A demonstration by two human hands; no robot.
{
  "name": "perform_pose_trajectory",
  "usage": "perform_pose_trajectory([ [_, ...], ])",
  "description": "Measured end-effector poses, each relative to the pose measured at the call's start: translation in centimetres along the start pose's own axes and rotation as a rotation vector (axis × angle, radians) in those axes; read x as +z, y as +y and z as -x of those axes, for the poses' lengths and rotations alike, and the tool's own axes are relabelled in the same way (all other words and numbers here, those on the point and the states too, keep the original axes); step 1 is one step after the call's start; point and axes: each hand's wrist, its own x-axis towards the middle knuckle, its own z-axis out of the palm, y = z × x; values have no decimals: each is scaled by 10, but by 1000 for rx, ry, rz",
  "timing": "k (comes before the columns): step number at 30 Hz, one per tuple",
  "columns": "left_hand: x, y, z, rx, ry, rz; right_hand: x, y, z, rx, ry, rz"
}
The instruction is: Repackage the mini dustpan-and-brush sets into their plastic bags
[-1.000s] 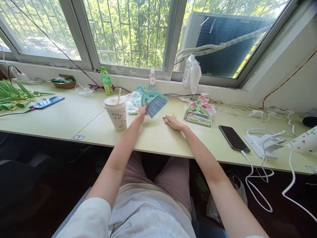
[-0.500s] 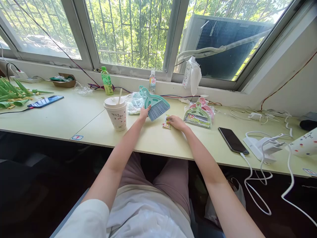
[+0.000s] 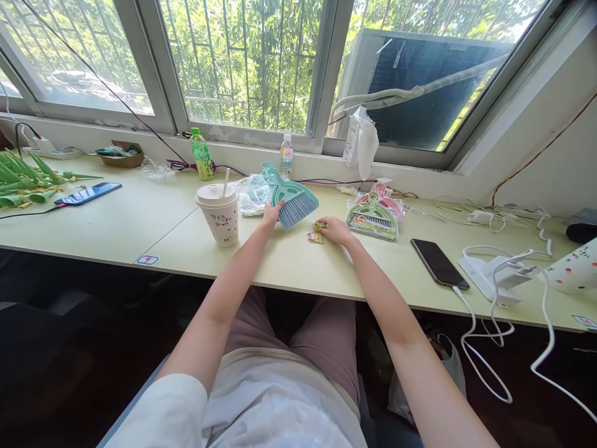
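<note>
A small teal brush and dustpan set [image 3: 295,198] is gripped at its left edge by my left hand [image 3: 272,213], tilted with the grey bristles toward me. My right hand [image 3: 336,231] has its fingers closed on a small yellow printed card label [image 3: 316,233] just above the table. Behind my left hand lie more teal pieces in clear plastic wrapping [image 3: 255,191]. To the right of my right hand is a wrapped green brush and dustpan set [image 3: 373,219], with a pink one [image 3: 394,205] partly hidden behind it.
A lidded paper cup [image 3: 218,214] with a straw stands left of my left forearm. Two bottles, one green [image 3: 201,155] and one clear [image 3: 286,157], are near the window. On the right lie a phone [image 3: 439,264] and a white power strip [image 3: 489,281] with cables.
Both hands stay almost in place. The card label in my right hand has shifted very slightly, and the brush and dustpan set has tilted a little.
</note>
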Motion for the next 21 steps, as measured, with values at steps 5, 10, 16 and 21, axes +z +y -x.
perform_pose_trajectory([
  [5, 1, -1, -3, -20, 33, 18, -1, -15, 1, -101, 36, -563],
  [10, 12, -9, -1, -27, -5, -7, -1, -20, -5, 3, 302, -944],
  [16, 27, -17, 14, -11, -260, 28, 1, -17, -5, 12, 352, -979],
  [21, 26, -10, 24, -11, -397, 39, 6, -24, -4, -68, 380, -1100],
])
